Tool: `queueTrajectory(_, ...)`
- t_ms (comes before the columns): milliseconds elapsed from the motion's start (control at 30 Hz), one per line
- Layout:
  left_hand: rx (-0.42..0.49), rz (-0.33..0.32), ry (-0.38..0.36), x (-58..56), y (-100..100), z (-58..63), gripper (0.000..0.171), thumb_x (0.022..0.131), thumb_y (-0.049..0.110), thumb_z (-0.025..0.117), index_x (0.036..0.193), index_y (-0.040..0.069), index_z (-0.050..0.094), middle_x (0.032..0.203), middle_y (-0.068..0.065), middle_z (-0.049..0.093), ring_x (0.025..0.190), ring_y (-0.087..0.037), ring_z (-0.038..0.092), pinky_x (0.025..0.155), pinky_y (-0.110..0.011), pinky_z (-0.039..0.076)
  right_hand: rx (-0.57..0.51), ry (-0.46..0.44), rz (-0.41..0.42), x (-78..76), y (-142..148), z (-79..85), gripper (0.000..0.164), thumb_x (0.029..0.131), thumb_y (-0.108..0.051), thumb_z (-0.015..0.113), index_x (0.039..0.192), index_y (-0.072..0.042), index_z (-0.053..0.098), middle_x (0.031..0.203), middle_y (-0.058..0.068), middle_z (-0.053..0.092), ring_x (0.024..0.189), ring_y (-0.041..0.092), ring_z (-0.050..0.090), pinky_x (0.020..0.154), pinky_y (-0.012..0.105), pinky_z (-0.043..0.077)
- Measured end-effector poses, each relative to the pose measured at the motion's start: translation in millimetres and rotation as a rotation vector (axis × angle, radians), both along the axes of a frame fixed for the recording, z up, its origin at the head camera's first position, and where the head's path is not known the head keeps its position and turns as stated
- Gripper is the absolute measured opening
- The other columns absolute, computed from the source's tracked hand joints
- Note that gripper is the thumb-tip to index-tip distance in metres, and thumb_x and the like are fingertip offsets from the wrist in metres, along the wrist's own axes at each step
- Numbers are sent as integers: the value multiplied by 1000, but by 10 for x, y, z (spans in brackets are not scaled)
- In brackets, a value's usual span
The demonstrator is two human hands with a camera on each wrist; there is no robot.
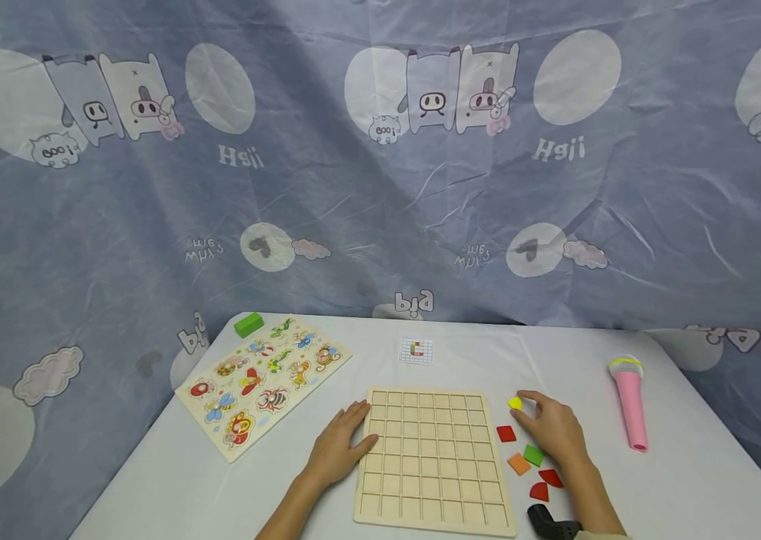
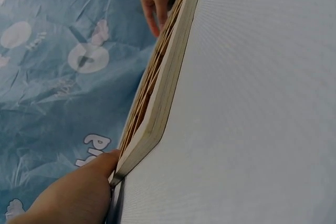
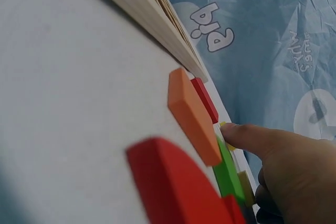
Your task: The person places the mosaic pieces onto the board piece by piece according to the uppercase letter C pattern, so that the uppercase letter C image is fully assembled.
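Observation:
A pale wooden grid board [image 1: 432, 460] lies flat on the table. My left hand [image 1: 342, 444] rests along its left edge, with the thumb touching the rim; the left wrist view shows the same hand [image 2: 76, 195] at a board corner. To the right of the board, my right hand [image 1: 555, 427] pinches a small yellow block [image 1: 514, 403] between thumb and index finger. Below it lie a red square block [image 1: 506, 433], an orange block [image 1: 518, 464], a green block [image 1: 533, 454] and two red curved-edge blocks [image 1: 539, 491]. The right wrist view shows the yellow block mostly hidden by a finger.
A picture puzzle board [image 1: 263, 384] with insects lies at the left, a green block [image 1: 248, 325] behind it. A small pattern card [image 1: 416, 350] lies beyond the grid board. A pink toy microphone [image 1: 630, 405] is at the right. Something black [image 1: 548, 523] sits by the right forearm.

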State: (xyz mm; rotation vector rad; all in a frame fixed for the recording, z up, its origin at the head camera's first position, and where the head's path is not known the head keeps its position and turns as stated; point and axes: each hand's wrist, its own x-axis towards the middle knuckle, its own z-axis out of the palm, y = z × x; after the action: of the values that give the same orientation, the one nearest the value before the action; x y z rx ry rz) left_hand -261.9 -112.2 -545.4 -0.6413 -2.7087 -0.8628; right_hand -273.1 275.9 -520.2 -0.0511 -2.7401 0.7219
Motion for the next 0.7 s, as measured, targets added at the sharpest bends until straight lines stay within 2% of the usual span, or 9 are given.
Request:
queueTrajectory(233, -3, 7, -6, -6, -2, -14, 63, 89, 47, 55, 137, 8, 44, 142, -6, 41, 132, -23, 33, 110, -41, 24, -24, -27, 12, 4, 65, -12, 46, 80, -33, 71, 116, -5, 62, 55, 0, 38, 48, 15, 34, 43, 26, 26)
queueTrajectory(400, 7, 0, -6, 0, 3, -10, 62, 89, 46, 56, 137, 8, 44, 142, -7, 41, 132, -24, 34, 110, -41, 24, -27, -21, 38, -17, 86, -34, 44, 80, -36, 71, 113, -7, 65, 53, -1, 37, 47, 15, 34, 43, 26, 26)
queueTrajectory(700, 5, 7, -10, -14, -5, -26, 62, 89, 47, 55, 137, 10, 44, 142, -6, 41, 132, -22, 33, 110, -40, 23, -33, -6, 33, -75, 58, -78, 39, 79, -33, 72, 109, -8, 67, 53, -1, 37, 47, 15, 35, 43, 25, 27)
